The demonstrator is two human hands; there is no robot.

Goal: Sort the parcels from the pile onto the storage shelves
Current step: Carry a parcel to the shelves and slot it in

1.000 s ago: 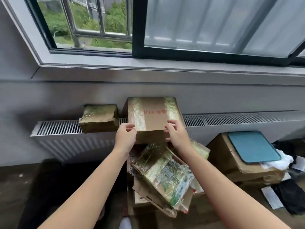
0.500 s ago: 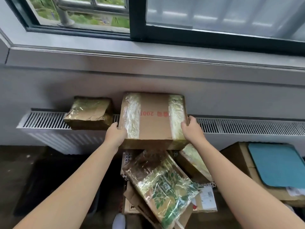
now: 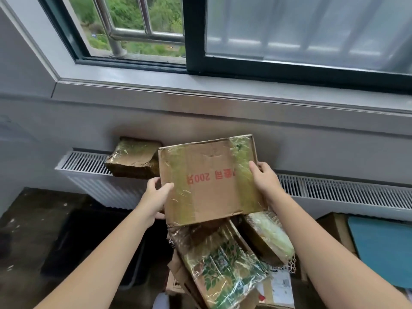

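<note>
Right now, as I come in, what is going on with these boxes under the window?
A person is handling one parcel. The left hand and the right hand grip the side edges of a flat brown cardboard box with red print and clear tape bands, held tilted above the pile of tape-wrapped parcels on the floor. A smaller brown parcel wrapped in clear tape rests on the white ribbed radiator beside it, against the wall.

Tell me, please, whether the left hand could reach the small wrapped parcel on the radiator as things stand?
Probably not yet: the left hand grips the large box, though the small parcel lies close above it, with nothing between.
</note>
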